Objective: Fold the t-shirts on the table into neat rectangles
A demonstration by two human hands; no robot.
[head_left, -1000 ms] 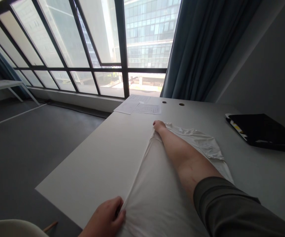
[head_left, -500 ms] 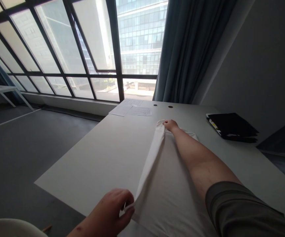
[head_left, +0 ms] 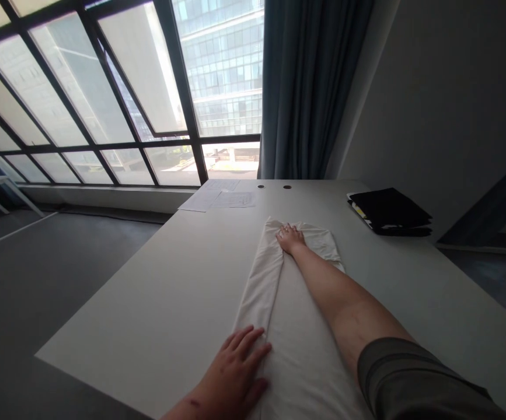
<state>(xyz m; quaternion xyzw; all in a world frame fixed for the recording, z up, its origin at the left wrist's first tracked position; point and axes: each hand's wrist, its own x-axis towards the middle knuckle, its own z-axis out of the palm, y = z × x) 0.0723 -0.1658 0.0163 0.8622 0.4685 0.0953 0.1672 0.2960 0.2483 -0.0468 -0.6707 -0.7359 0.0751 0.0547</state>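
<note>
A white cloth garment [head_left: 296, 326], perhaps a T-shirt, lies on the white table [head_left: 169, 291] with its left side folded over in a long strip. My left hand [head_left: 239, 367] rests open on the near part of that strip, fingers spread. At the far end, my right hand [head_left: 291, 238] presses flat on the folded fabric, its fingers apart. Part of the garment's right side is hidden under my right forearm, and its near end runs out of the picture.
Printed paper sheets [head_left: 222, 195] lie at the table's far left corner. A stack of black folders [head_left: 390, 211] sits at the far right. Two round cable holes [head_left: 287, 187] are near the back edge. Beyond stand a blue curtain [head_left: 305, 87] and large windows.
Both hands have let go of the garment's left edge, which is now folded over and lying flat. My fingers have opened and spread on it. The view has turned slightly right.
</note>
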